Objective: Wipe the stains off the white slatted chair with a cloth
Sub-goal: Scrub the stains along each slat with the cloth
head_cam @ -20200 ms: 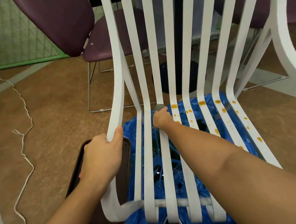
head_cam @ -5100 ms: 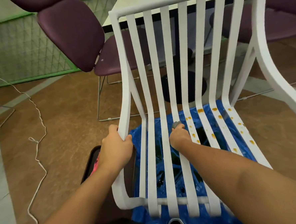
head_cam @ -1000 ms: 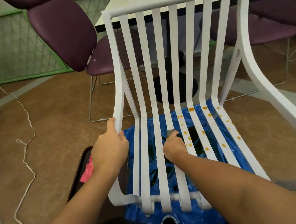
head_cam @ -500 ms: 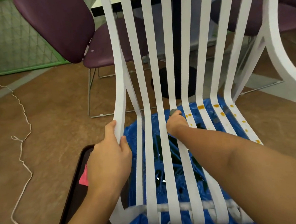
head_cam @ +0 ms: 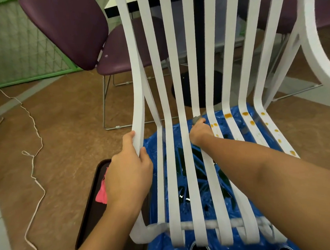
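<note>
Blue sheet (head_cam: 160, 248) unmoved; right hand (head_cam: 200, 132), fisted on cloth (head_cam: 195, 119), slid up-slat; left hand (head_cam: 128, 173) clamps chair (head_cam: 136, 88) edge; stains (head_cam: 227, 115) remain.

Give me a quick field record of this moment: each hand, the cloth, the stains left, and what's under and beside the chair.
left hand: grips the left outer slat of the white slatted chair
right hand: fingers hold the grey cloth on a middle slat at the seat bend
stains: orange spots on slats right of the cloth; none visible to its left
under chair: blue plastic sheet
beside chair: dark tray holding a pink rag
</note>
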{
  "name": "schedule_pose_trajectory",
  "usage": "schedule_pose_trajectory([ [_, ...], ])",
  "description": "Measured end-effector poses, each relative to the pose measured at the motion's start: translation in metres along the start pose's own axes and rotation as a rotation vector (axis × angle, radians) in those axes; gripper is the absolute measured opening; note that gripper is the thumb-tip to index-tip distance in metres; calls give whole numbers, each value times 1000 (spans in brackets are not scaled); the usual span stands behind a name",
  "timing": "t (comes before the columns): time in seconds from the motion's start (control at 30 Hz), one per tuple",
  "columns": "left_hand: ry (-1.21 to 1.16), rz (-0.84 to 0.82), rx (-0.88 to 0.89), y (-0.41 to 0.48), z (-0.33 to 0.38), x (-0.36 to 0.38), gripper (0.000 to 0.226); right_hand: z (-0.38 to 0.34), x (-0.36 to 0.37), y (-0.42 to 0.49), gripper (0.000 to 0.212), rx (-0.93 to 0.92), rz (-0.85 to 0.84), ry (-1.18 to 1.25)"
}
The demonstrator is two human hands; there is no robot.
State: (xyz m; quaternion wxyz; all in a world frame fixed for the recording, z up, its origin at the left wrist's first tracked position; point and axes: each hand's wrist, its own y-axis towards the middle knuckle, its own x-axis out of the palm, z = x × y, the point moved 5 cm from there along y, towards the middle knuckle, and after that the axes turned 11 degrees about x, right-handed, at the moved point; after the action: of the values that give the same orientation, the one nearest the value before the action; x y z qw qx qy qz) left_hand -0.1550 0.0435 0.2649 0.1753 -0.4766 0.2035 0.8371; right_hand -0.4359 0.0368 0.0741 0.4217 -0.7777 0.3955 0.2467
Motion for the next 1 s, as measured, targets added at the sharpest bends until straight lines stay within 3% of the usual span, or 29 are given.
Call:
schedule_pose_trajectory([
  [0.1, 49, -3, -8, 2, 2, -2, 45, 17, 4, -18, 59, -43, 46, -46],
  [0.2, 87, -6, -13, 2, 4, -3, 43, 39, -5, -50, 49, 67, 2, 196],
  [0.3, 104, -17, -9, 2, 6, -4, 42, 56, -3, -79, 56, 13, -10, -6],
  [0.37, 93, -16, 6, 1, 7, -4, 42, 71, -5, -98, 70, 44, 20, 28],
  [0.47, 91, -23, 19, 1, 9, -4, 42, 94, 2, -128, 65, -7, -34, -83],
  [0.6, 94, -34, 26, -3, 16, -9, 39, 124, 0, -165, 56, -8, -71, -46],
  [0.67, 106, -41, 28, -5, 18, -10, 39, 138, -3, -182, 57, 55, -82, 114],
  [0.77, 105, -42, 27, -10, 21, -13, 38, 159, -1, -214, 57, -91, -103, -63],
  [0.8, 108, -44, 20, -10, 20, -12, 39, 168, 0, -221, 56, -69, -93, -23],
  [0.9, 126, -53, 12, -11, 23, -14, 41, 176, -6, -245, 65, -136, -72, -219],
  [1.0, 121, -46, 15, -12, 25, -16, 42, 183, -8, -252, 68, -81, -114, -194],
])
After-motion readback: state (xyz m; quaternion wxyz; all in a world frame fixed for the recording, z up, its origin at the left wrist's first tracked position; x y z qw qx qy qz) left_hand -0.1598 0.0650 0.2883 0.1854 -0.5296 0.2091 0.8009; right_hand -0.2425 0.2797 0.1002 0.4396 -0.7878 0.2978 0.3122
